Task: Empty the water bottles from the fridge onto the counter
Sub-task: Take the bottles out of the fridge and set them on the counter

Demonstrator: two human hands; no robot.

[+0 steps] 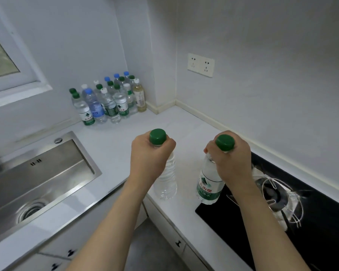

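White counter (pixel 114 137) in a kitchen corner, with a bunch of bottles (pixel 108 100) already parked by the wall. Your left hand (pixel 149 155) grips one green-capped bottle (pixel 165 178) by the neck and your right hand (pixel 231 157) grips a labelled bottle (pixel 208 184) the same way, both over the counter's front edge.

A white counter (pixel 115 145) carries a cluster of capped bottles (pixel 108 98) at eleven o'clock, a steel sink (pixel 37 173) at nine, a black hob (pixel 282 212) at four.
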